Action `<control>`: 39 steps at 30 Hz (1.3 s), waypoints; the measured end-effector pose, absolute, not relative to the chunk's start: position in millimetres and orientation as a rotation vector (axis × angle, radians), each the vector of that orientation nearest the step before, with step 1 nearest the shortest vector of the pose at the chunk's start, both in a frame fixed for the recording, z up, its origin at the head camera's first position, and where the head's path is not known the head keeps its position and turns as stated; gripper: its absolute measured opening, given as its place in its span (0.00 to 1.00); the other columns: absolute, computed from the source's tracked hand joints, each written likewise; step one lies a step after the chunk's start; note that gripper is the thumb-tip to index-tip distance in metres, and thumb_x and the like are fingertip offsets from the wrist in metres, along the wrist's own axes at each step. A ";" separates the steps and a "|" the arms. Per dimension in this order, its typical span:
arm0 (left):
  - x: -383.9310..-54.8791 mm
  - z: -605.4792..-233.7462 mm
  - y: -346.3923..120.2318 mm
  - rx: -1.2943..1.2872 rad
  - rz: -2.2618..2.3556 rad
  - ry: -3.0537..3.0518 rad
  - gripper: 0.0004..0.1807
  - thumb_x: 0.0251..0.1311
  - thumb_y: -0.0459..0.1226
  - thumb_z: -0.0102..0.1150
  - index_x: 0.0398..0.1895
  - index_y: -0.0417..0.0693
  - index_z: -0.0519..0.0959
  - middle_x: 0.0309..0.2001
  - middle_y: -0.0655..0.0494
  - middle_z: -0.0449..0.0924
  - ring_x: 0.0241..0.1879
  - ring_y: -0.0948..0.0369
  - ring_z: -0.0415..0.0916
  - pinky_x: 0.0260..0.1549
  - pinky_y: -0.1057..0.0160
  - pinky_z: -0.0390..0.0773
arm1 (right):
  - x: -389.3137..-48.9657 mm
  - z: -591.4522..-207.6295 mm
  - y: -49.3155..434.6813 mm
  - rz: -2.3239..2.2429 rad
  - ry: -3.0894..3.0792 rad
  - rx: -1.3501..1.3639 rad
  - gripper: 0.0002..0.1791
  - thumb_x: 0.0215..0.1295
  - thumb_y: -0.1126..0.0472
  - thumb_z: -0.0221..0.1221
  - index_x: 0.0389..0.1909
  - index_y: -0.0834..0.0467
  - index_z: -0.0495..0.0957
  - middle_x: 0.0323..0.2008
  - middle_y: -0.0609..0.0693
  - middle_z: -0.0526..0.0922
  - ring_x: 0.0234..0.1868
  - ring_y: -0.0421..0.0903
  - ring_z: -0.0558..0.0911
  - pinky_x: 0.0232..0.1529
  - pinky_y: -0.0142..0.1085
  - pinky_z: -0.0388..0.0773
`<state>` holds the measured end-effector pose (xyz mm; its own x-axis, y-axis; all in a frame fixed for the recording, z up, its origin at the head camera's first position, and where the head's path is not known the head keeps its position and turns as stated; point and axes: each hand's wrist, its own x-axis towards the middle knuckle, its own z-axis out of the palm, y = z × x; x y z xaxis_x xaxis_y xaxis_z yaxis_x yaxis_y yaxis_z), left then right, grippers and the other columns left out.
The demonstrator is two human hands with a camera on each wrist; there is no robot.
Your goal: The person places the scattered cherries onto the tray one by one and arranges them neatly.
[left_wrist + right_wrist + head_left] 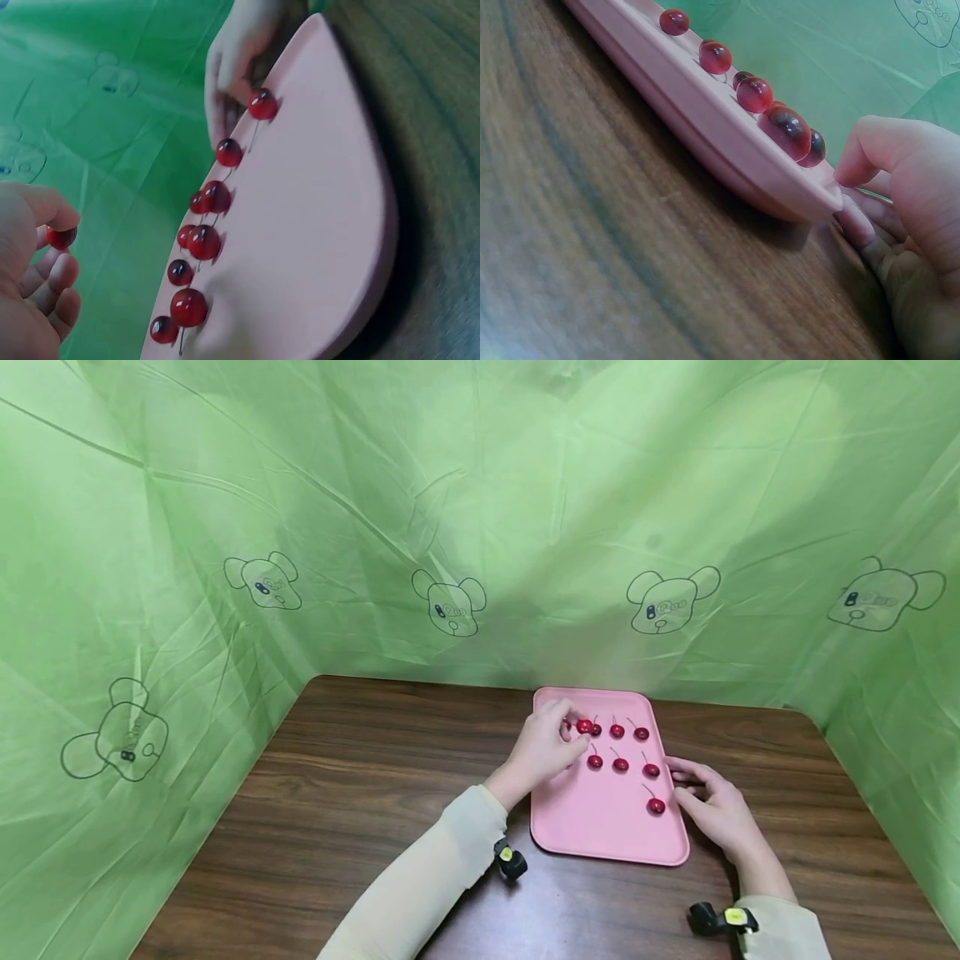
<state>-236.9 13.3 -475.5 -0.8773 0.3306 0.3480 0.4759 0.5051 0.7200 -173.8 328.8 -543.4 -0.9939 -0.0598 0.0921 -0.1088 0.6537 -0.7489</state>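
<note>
My left hand [546, 742] is over the upper left part of a pink tray [600, 827], pinching a red cherry [584, 727] between thumb and fingertips. In the left wrist view that cherry [61, 237] shows at the fingertips, partly covered. Several red cherries with thin stems, such as this one [620, 765], lie on the tray in two rows; a single cherry [656, 806] lies below them at the right. My right hand [716, 806] holds the tray's right rim, its thumb and fingers at the edge, as the right wrist view also shows.
The tray lies on a dark wood-grain table [360, 793], near its back edge. Green cloth [525, 510] printed with bear heads hangs behind and at both sides. Each wrist wears a strap with a small black camera [512, 862].
</note>
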 end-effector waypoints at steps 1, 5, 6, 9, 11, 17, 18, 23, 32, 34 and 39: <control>-234.4 -474.9 15.2 -0.723 -1.301 -2.585 0.16 0.64 0.33 0.73 0.54 0.45 0.84 0.44 0.54 0.83 0.35 0.65 0.75 0.38 0.74 0.74 | -173.7 -543.8 328.8 1.275 -2.803 0.141 0.27 0.78 0.58 0.66 0.74 0.58 0.77 0.60 0.61 0.85 0.51 0.28 0.77 0.48 0.20 0.73; -225.5 -476.4 23.5 -0.819 -1.221 -2.611 0.15 0.63 0.34 0.74 0.52 0.48 0.84 0.46 0.58 0.81 0.36 0.68 0.74 0.38 0.75 0.73 | -173.2 -543.4 328.5 1.281 -2.799 0.138 0.27 0.78 0.59 0.65 0.74 0.58 0.77 0.60 0.61 0.85 0.51 0.28 0.77 0.48 0.20 0.73; -223.1 -476.8 25.8 -0.839 -1.212 -2.624 0.14 0.64 0.34 0.74 0.51 0.49 0.83 0.46 0.59 0.81 0.37 0.67 0.75 0.39 0.75 0.73 | -173.1 -543.1 328.3 1.282 -2.798 0.137 0.27 0.78 0.59 0.65 0.74 0.58 0.77 0.60 0.61 0.85 0.50 0.28 0.77 0.47 0.20 0.73; -217.4 -481.3 33.1 -0.908 -1.151 -2.666 0.14 0.63 0.35 0.76 0.49 0.51 0.83 0.46 0.59 0.82 0.39 0.65 0.77 0.40 0.75 0.73 | -173.2 -542.6 327.8 1.286 -2.796 0.138 0.27 0.78 0.59 0.65 0.74 0.58 0.77 0.60 0.61 0.85 0.50 0.27 0.77 0.47 0.19 0.73; -213.6 -485.0 38.0 -0.959 -1.127 -2.697 0.14 0.63 0.35 0.76 0.49 0.51 0.83 0.46 0.58 0.82 0.41 0.65 0.78 0.41 0.76 0.74 | -173.0 -542.5 327.7 1.284 -2.798 0.137 0.27 0.78 0.59 0.65 0.74 0.58 0.77 0.60 0.61 0.85 0.50 0.27 0.76 0.47 0.19 0.73; -208.1 -499.8 48.7 -1.082 -1.052 -2.776 0.15 0.62 0.36 0.75 0.50 0.49 0.82 0.44 0.60 0.82 0.40 0.72 0.78 0.45 0.80 0.74 | -173.2 -542.4 327.6 1.285 -2.806 0.140 0.27 0.78 0.57 0.66 0.74 0.58 0.77 0.60 0.61 0.85 0.50 0.27 0.77 0.47 0.20 0.73; -207.8 -501.4 49.8 -1.090 -1.044 -2.789 0.15 0.62 0.36 0.75 0.50 0.49 0.82 0.44 0.61 0.82 0.40 0.74 0.77 0.45 0.80 0.74 | -173.2 -542.3 327.7 1.284 -2.808 0.139 0.27 0.78 0.57 0.66 0.74 0.58 0.77 0.61 0.61 0.85 0.50 0.28 0.77 0.47 0.20 0.73; -206.9 -506.7 53.9 -1.104 -0.999 -2.837 0.14 0.62 0.36 0.75 0.48 0.52 0.81 0.42 0.64 0.79 0.38 0.76 0.73 0.42 0.81 0.72 | -173.3 -541.5 328.0 1.277 -2.809 0.142 0.27 0.77 0.58 0.65 0.74 0.58 0.77 0.61 0.62 0.85 0.49 0.26 0.77 0.48 0.20 0.73; -204.9 -513.2 61.7 -1.177 -0.825 -2.841 0.12 0.63 0.40 0.77 0.44 0.55 0.82 0.34 0.68 0.76 0.35 0.75 0.70 0.42 0.79 0.69 | -173.4 -542.6 328.8 1.293 -2.794 0.158 0.27 0.78 0.58 0.66 0.74 0.58 0.77 0.60 0.62 0.85 0.50 0.27 0.77 0.48 0.19 0.73; -204.2 -513.9 62.3 -1.180 -0.802 -2.854 0.11 0.63 0.40 0.77 0.43 0.55 0.82 0.33 0.67 0.76 0.36 0.73 0.70 0.43 0.77 0.69 | -173.7 -542.6 328.7 1.286 -2.804 0.149 0.27 0.78 0.57 0.65 0.75 0.57 0.77 0.61 0.61 0.85 0.51 0.30 0.77 0.48 0.20 0.73; -202.2 -516.1 62.8 -1.168 -0.773 -2.877 0.12 0.62 0.39 0.76 0.43 0.56 0.82 0.35 0.67 0.76 0.37 0.72 0.70 0.43 0.77 0.69 | -173.9 -541.8 328.3 1.274 -2.825 0.136 0.28 0.79 0.55 0.65 0.75 0.57 0.77 0.62 0.61 0.84 0.54 0.40 0.79 0.48 0.20 0.73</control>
